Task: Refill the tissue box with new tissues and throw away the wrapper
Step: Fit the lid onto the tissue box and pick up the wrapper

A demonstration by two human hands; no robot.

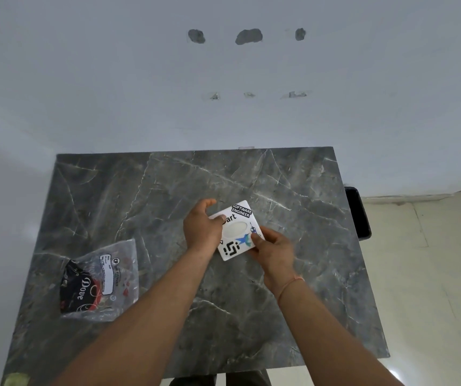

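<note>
Currently gripping the box [236,231] with both hands, near the middle of the tabletop [168,190]. Left hand [202,229] clamping the box's left edge, thumb on top, fingers curled round the far side. Right hand [272,250] pinching the near-right corner, thumb pressing the top face beside the bird sticker. Showing a white, square box, sticker-covered, with an oval slot in the middle of the top. Whether resting on the tabletop or lifted just off it, cannot tell. Not showing any tissue poking out of the slot.

Lying well apart to the left, near the tabletop's left edge: wrapper [101,280], clear plastic with a white label and a dark printed patch inside. Looking flat and slack; whether tissues are left in it, cannot tell. Sitting off the right side of the tabletop, on the floor: bin [359,213], dark, only partly in view.

Judging the step: probably closing up or opening the box, i.e. working the lid, not yet binning the wrapper. Next move likely calling for seating or lifting the lid squarely with both hands, then freeing one hand, reaching left for the wrapper and carrying it across to the bin. Needing a firm pinch there, thin film tending to slip.
</note>
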